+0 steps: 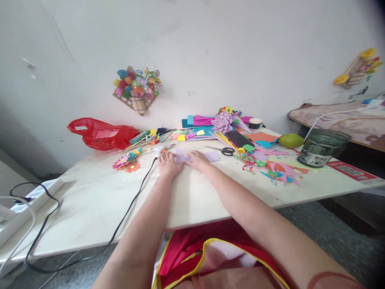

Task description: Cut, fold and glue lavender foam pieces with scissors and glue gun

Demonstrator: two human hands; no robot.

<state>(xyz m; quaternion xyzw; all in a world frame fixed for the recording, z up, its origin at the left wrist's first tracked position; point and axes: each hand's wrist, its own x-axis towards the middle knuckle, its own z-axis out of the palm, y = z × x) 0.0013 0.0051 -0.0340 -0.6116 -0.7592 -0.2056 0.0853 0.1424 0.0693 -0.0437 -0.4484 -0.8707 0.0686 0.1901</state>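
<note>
A lilac sheet strip (183, 155), of craft paper or foam, lies on the white table under both my hands. My left hand (169, 163) is closed at the strip's left end, fingers pressed down against it. Over its middle rests my right hand (198, 160), with its fingers bent onto the strip. Another lilac piece (213, 156) shows just right of that hand; whether the two are joined is hidden. Right behind my left hand is a white hot glue gun (158, 152), partly covered, with a black cord. Black-handled scissors (227, 151) lie to the right.
A red plastic bag (102, 134) and foam flowers (126, 161) are at left. Coloured sheets (204, 120), a lilac flower (222, 121) and a dark phone (240, 139) lie behind. Scraps (282, 170), a green fruit (290, 140) and a glass jar (323, 148) stand right.
</note>
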